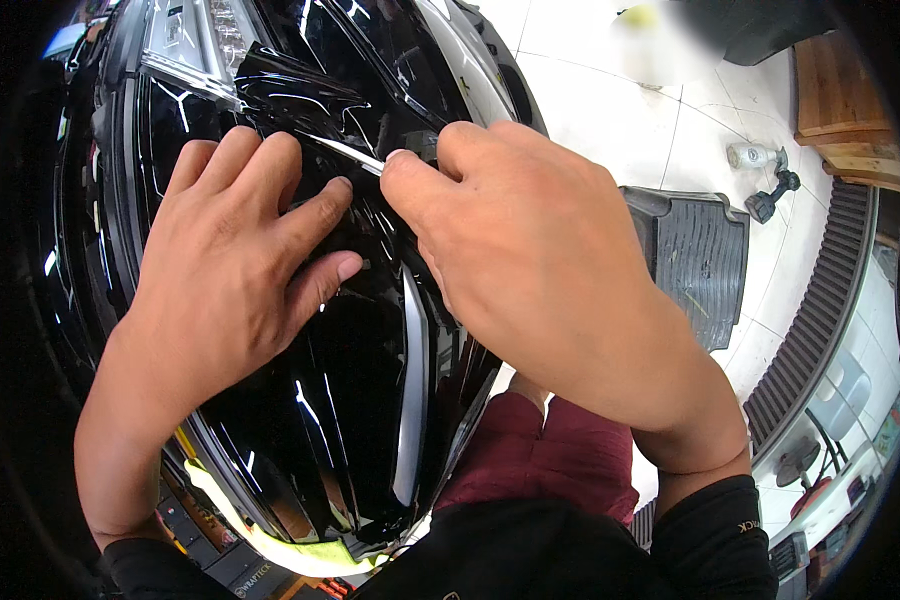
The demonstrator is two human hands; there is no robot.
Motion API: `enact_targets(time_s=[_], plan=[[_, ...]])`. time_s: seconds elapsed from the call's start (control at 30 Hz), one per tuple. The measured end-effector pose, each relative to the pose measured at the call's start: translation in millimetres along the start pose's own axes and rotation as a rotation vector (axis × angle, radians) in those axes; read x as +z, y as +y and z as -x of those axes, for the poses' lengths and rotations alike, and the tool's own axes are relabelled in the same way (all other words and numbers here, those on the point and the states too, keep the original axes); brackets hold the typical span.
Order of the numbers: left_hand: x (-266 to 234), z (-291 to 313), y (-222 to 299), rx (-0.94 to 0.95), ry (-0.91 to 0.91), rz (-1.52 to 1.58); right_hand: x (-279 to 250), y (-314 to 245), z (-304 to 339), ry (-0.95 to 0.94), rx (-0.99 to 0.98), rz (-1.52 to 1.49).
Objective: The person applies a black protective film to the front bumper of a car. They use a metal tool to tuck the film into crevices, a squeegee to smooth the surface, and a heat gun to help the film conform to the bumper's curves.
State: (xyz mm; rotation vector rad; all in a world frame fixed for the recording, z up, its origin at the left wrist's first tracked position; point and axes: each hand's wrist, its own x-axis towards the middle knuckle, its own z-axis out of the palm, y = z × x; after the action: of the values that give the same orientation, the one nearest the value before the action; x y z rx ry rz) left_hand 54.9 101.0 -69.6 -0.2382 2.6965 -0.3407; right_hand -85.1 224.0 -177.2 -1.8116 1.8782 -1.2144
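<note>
Figure: my two hands on the glossy black car body panel [370,400], seen from above.

My left hand [235,250] lies flat on the panel with its fingers spread and pressed down. I judge it is placed so to pin the black wrap film [300,95] against the curved surface and keep it from creeping. The film shows creases and folds just beyond my fingertips, up toward the headlight [195,35], so that part is loose rather than bonded.

My right hand [510,240] comes in from the other side, thumb and forefinger closed together in a pinch on a thin pale strip [345,152] that runs along the film's edge. Whether this is a blade, a tape or a liner I cannot tell. The pinch sits just beside my left fingertips, so the two hands bear on the same short stretch of edge.

A chrome trim strip [410,390] curves down the panel below my hands. On the tiled floor [590,100], well apart to my right, lie a ribbed black floor mat [700,260] and a spray bottle [760,157]. A yellow cloth [300,555] lies under the panel's lower edge.
</note>
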Motion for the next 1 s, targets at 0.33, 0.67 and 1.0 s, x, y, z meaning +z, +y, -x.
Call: enact_targets(time_s=[0.33, 0.67, 1.0], plan=[[-7.6, -17.0, -24.7, 0.063, -0.091, 0.161, -0.5, 2.9, -0.7, 0.022, -0.033, 0.008], [-6.3, -35.9, -87.7, 0.02, 0.14, 0.28, 8.6, -10.0, 7.1, 0.003, 0.034, -0.021], [-65.4, -90.8, -48.2, -0.03, -0.524, 0.244, 20.0, -18.9, 15.0, 0.003, 0.079, 0.151]])
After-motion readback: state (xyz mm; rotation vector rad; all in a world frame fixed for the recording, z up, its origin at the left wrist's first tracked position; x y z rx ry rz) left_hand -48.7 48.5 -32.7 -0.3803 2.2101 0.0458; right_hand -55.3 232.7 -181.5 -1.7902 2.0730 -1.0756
